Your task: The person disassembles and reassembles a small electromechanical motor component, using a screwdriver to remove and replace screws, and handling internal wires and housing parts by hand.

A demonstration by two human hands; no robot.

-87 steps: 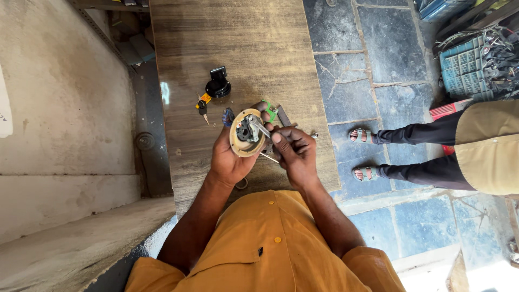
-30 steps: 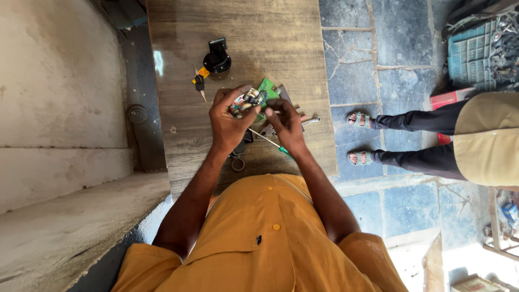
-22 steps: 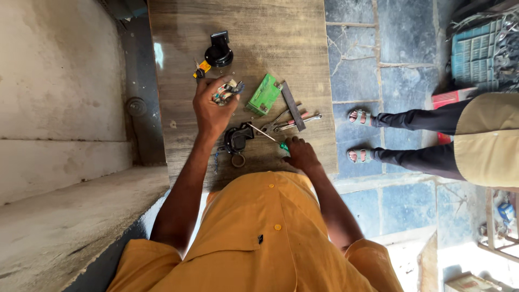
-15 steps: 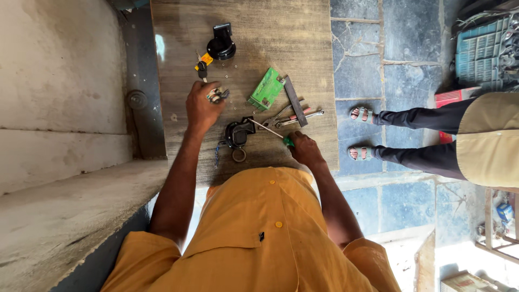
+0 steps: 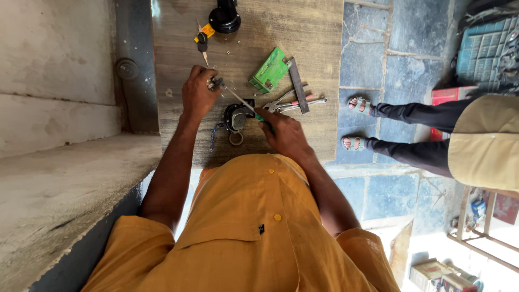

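Left hand (image 5: 197, 97) curled tight round a small metal part (image 5: 214, 83), held off the table (image 5: 313, 32) for the tool. Right hand (image 5: 285, 134) clenched on a green-handled screwdriver (image 5: 241, 100), tip angled up to that part (dark housing (image 5: 236, 117) lying between the hands; pliers (image 5: 292, 101) just beyond the right).

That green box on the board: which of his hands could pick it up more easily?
Probably the right hand. It lies on the same side as the green box, though it holds a screwdriver. The left hand already grips a small metal part.

Wooden board (image 5: 303, 32), brown grain, serves as bench. On it: green box (image 5: 270, 69), dark flat bar (image 5: 298, 85), pliers (image 5: 294, 103), keys w/ yellow tag (image 5: 202, 39), black round part (image 5: 225, 19), black component (image 5: 235, 116), poss. a lock.
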